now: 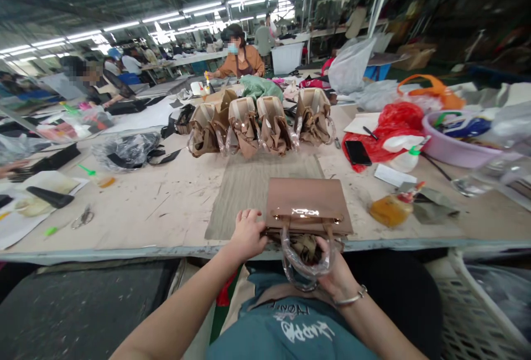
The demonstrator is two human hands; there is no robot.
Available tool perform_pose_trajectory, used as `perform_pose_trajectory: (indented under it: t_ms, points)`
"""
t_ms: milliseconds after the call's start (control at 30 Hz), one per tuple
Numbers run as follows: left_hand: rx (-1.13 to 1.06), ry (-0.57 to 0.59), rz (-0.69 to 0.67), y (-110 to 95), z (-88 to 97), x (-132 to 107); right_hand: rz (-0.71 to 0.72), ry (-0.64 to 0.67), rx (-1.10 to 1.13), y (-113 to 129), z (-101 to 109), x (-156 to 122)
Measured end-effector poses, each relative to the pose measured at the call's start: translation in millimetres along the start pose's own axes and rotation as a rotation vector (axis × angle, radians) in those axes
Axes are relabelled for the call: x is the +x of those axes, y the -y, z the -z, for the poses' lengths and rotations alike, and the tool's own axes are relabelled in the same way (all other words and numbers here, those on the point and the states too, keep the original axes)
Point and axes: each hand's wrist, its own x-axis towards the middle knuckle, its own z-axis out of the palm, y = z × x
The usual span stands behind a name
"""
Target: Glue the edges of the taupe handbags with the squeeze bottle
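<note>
A brown handbag (309, 197) lies on its side at the table's front edge, its opening facing me. Its handles, wrapped in clear plastic (309, 269), hang over the edge toward my lap. My left hand (249, 233) is at the bag's left corner, fingers curled against its side. On the right, my right hand (334, 271) grips the bag by its opening, beside the wrapped handle; some fingertips are hidden there. Crumpled olive-brown material (307, 246) shows at the opening. Under the bag's far side lies a grey mat (244, 194).
Several unfinished brown bags (243, 128) stand beyond the mat. To the right are a bottle of amber liquid (390, 210), a phone (358, 153), a red plastic bag (398, 128) and a lilac basin (452, 147). Scissors (84, 217) lie left. A co-worker (243, 58) sits across the table.
</note>
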Motion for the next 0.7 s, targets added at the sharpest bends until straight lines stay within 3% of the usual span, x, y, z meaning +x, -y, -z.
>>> perform_pose_trajectory:
  t_ms: [100,200,267,467,700]
  points:
    - [-0.359,0.102,0.122,-6.0,2.7,-4.8,-0.038,-0.021,0.007,2.2,-7.3,-3.7]
    - [-0.929,0.397,0.44,-16.8,-3.6,-12.5,-0.003,0.01,-0.08,0.3,-15.3,-3.2]
    - [-1.209,0.534,0.569,-25.3,-10.3,-16.3,0.006,0.019,-0.152,-3.7,-17.2,0.4]
    - [-1.93,0.521,0.636,-43.6,-28.2,-14.9,-0.004,-0.026,-0.333,-14.7,-7.8,11.3]
    - [-2.112,0.594,0.723,-79.0,-49.3,3.6,-0.011,0.027,-0.671,-9.8,5.2,19.9]
